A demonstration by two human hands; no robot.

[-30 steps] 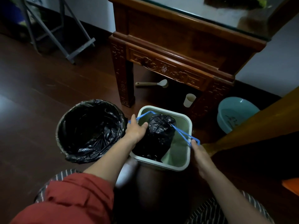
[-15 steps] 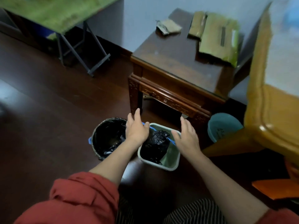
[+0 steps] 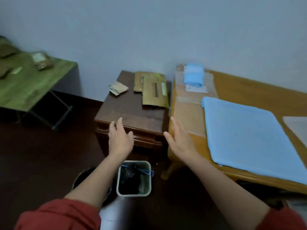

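Pale blue wall (image 3: 149,30) fills the top, dark floor (image 3: 41,155) the bottom. On the right sits the yellow table (image 3: 249,90) with a big blue cloth (image 3: 249,138) spread flat on it. The green table (image 3: 25,87) is off to the left, and between them, against the wall, stands the dark cabinet (image 3: 129,112) with cardboard (image 3: 152,90) lying on top. Both arms are out in front: left hand (image 3: 120,140) flat and spread, fingers straight, holding nothing, hovering before the cabinet's front edge; right hand (image 3: 181,141) likewise flat and empty, at the yellow table's corner. Down on the floor below the hands, well apart from them, is the square bin (image 3: 132,195), just in front of the cabinet. Inside it sits the black bag (image 3: 131,173), its blue strings (image 3: 147,171) draped over the right rim. A round bin (image 3: 83,175) is just left of the square one, mostly hidden by the left forearm.
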